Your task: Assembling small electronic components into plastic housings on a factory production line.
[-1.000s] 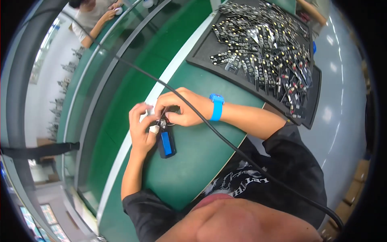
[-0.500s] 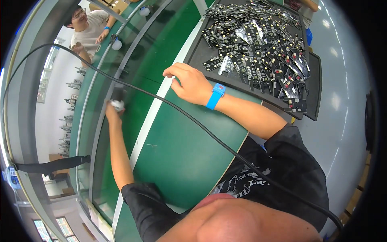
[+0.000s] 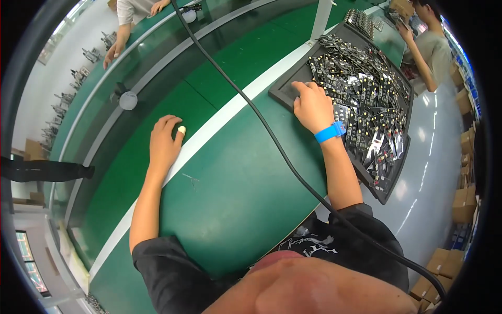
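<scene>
Over the tray (image 3: pixel 285 88), my right hand (image 3: pixel 311 104) reaches, fingers spread and empty, for parts (image 3: pixel 366 94); next needs pinching one, while my left hand (image 3: pixel 164 144) rests flat, holding nothing, on the worktop (image 3: pixel 235 183).

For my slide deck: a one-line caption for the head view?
Right hand reaches into a black tray of small parts; left hand rests flat on the green bench.

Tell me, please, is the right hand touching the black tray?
Touching: in the head view the right hand lies across the near corner of the black tray, fingers among its parts.
</scene>
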Available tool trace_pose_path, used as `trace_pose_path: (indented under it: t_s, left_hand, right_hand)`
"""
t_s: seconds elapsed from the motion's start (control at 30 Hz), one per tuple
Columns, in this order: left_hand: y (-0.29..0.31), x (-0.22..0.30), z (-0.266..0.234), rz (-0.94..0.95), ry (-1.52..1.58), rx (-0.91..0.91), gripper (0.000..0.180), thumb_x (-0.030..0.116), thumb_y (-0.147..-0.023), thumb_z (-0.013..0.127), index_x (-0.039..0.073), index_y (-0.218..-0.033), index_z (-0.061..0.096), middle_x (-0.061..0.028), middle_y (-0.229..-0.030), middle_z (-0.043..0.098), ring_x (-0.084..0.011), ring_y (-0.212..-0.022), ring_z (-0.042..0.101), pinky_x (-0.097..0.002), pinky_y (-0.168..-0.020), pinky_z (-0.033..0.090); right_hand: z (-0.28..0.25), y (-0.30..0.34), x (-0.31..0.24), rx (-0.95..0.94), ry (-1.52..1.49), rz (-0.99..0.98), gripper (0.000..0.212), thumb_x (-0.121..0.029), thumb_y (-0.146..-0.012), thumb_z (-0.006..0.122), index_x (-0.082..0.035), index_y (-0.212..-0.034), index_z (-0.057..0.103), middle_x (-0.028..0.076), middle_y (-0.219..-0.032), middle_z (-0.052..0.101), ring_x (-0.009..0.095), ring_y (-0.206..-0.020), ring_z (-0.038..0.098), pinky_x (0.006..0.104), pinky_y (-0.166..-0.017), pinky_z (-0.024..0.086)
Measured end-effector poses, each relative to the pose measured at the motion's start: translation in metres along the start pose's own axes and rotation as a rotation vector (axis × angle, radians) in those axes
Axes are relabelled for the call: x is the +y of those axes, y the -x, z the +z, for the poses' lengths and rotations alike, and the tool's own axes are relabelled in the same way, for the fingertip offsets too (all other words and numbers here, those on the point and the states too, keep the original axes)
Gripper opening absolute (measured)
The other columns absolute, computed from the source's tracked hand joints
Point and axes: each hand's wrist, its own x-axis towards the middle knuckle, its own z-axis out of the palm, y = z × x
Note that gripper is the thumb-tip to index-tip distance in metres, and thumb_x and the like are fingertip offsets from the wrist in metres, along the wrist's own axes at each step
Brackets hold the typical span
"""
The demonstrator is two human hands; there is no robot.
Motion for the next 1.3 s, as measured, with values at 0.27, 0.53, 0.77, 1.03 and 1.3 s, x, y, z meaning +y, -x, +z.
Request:
trace_pose_path:
  t_s: [0.27, 0.53, 0.77, 1.03, 1.3]
  left_hand:
    - [0.007, -0.017, 0.007, -0.058, 0.010, 0.071, 0.023, 0.014, -0.092, 0.065, 0.005, -0.113, 0.068, -0.0139, -0.123, 0.065, -0.0349, -0.116, 0.060, -0.0416, -0.099, 0.048]
    - [-0.041, -0.153, -0.013, -0.377, -0.206, 0.100, 0.036, 0.033, -0.096, 0.062, 0.011, -0.124, 0.068, -0.0166, -0.124, 0.066, -0.0375, -0.118, 0.061, -0.0442, -0.099, 0.049]
    - [-0.038, -0.176, 0.016, -0.192, -0.467, 0.335, 0.046, 0.036, -0.099, 0.057, 0.014, -0.139, 0.058, -0.0203, -0.138, 0.060, -0.0414, -0.127, 0.056, -0.0479, -0.106, 0.045]
    - [-0.036, -0.153, 0.023, -0.256, -0.265, 0.099, 0.046, 0.035, -0.099, 0.058, 0.010, -0.137, 0.060, -0.0198, -0.145, 0.054, -0.0395, -0.134, 0.050, -0.0530, -0.110, 0.040]
    - [-0.040, -0.140, 0.016, -0.234, -0.187, 0.096, 0.043, 0.032, -0.100, 0.057, 0.007, -0.135, 0.061, -0.0198, -0.141, 0.057, -0.0393, -0.131, 0.053, -0.0487, -0.110, 0.042]
  right_hand:
    - [0.003, -0.012, 0.004, -0.034, -0.044, -0.080, 0.036, -0.010, -0.088, 0.062, -0.006, -0.123, 0.067, 0.021, -0.111, 0.066, 0.040, -0.106, 0.062, 0.0469, -0.089, 0.053]
    - [0.010, -0.010, 0.002, 0.053, -0.003, -0.160, 0.035, -0.014, -0.087, 0.064, -0.004, -0.120, 0.069, 0.023, -0.100, 0.066, 0.040, -0.095, 0.064, 0.0468, -0.088, 0.052]
    - [0.009, -0.014, 0.012, 0.005, -0.062, -0.091, 0.034, -0.015, -0.088, 0.064, -0.005, -0.120, 0.069, 0.020, -0.104, 0.066, 0.040, -0.099, 0.062, 0.0483, -0.088, 0.052]
    - [0.001, -0.016, 0.016, 0.166, -0.130, -0.027, 0.028, -0.013, -0.088, 0.063, -0.003, -0.113, 0.070, 0.017, -0.096, 0.067, 0.037, -0.093, 0.064, 0.0471, -0.083, 0.053]
    - [-0.004, -0.013, 0.008, 0.212, -0.153, 0.041, 0.026, -0.016, -0.089, 0.063, -0.005, -0.111, 0.070, 0.014, -0.090, 0.069, 0.035, -0.089, 0.067, 0.0472, -0.079, 0.054]
